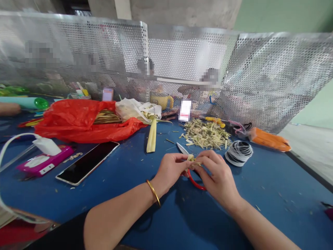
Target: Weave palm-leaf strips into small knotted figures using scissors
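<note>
Both hands meet over the blue table, fingertips closed on a small piece of pale yellow dried husk. My left hand wears a gold bangle at the wrist and pinches the piece from the left. From the right, my right hand grips the same piece with thumb and fingers. Under the hands lie red-handled scissors, partly hidden, blades toward the upper left. Beyond them sits a heap of cut husk strips. A spool of white thread stands right of my right hand. One long husk strip lies further left.
A red plastic bag holds dried strips, beside a white bag. A phone and a purple power strip with a charger lie at left. An orange packet lies at right. Perforated metal panels border the back, with people behind.
</note>
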